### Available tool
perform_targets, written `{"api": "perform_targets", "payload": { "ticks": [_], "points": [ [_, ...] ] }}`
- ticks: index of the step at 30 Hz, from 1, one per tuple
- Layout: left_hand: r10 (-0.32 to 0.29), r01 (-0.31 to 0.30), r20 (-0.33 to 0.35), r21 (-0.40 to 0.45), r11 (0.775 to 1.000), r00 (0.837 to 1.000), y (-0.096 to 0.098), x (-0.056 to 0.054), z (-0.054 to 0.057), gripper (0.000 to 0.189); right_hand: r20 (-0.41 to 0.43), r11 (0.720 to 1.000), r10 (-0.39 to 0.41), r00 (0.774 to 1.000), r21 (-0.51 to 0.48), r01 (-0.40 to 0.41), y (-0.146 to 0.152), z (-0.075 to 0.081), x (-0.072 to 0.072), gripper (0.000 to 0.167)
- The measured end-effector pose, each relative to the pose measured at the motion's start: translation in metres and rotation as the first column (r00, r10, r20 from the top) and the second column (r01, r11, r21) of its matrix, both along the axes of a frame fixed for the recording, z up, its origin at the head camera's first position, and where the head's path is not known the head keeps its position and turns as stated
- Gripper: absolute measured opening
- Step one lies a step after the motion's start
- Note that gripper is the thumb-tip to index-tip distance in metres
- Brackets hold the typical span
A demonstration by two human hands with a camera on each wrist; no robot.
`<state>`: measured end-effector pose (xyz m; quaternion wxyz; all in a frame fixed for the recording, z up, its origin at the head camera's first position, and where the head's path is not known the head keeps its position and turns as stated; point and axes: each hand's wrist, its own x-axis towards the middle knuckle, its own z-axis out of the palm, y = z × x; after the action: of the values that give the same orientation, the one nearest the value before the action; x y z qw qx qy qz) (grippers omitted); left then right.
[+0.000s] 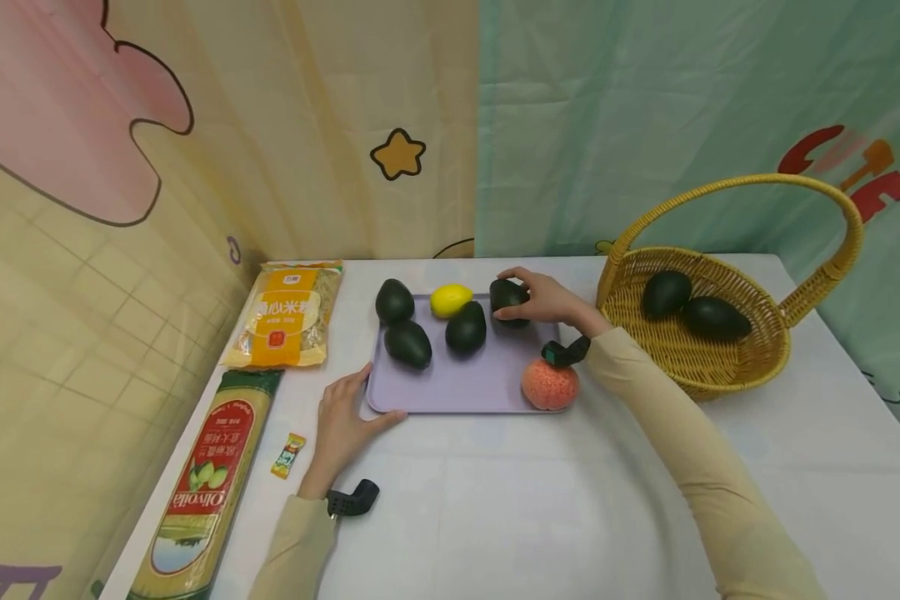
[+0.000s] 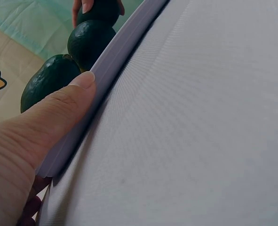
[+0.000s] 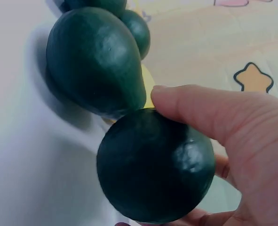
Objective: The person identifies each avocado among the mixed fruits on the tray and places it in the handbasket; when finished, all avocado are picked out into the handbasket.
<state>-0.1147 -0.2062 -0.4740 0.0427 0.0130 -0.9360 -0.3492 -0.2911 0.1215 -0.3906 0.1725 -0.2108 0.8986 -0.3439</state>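
My right hand [image 1: 540, 297] grips a dark green avocado [image 3: 155, 165] between thumb and fingers, over the back right of the lilac tray [image 1: 465, 392]. At the tray's front left corner, my left hand [image 1: 345, 421] holds the rim, thumb along the front edge and fingers at the left side. In the left wrist view the thumb [image 2: 66, 103] lies on the rim. Other avocados are on the tray: one in the middle [image 1: 466, 329], one at the left [image 1: 408, 344] and one at the back left corner [image 1: 394, 302]. A yellow lemon [image 1: 451, 300] sits by the back edge.
A pinkish-orange round fruit [image 1: 550, 385] lies at the tray's front right corner, below my right wrist. To the right stands a wicker basket [image 1: 690, 358] with a tall handle and two avocados [image 1: 690, 307]. At left are a noodle bag [image 1: 288, 312], a pasta pack [image 1: 210, 483] and a small sachet [image 1: 288, 455].
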Motion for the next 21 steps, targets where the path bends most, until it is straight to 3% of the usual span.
{"api": "perform_targets", "payload": {
  "ticks": [11, 21],
  "points": [
    [-0.002, 0.002, -0.004, 0.000, 1.000, 1.000, 0.000, 0.000, 0.001, 0.097, -0.121, 0.992, -0.054, 0.991, -0.122, 0.039, -0.002, 0.005, 0.007, 0.071],
    [0.001, -0.001, -0.011, -0.004, 1.000, 1.000, 0.001, 0.000, 0.002, 0.096, -0.242, 0.955, -0.147, 0.959, -0.286, 0.075, -0.003, 0.018, 0.025, 0.068]
  ]
}}
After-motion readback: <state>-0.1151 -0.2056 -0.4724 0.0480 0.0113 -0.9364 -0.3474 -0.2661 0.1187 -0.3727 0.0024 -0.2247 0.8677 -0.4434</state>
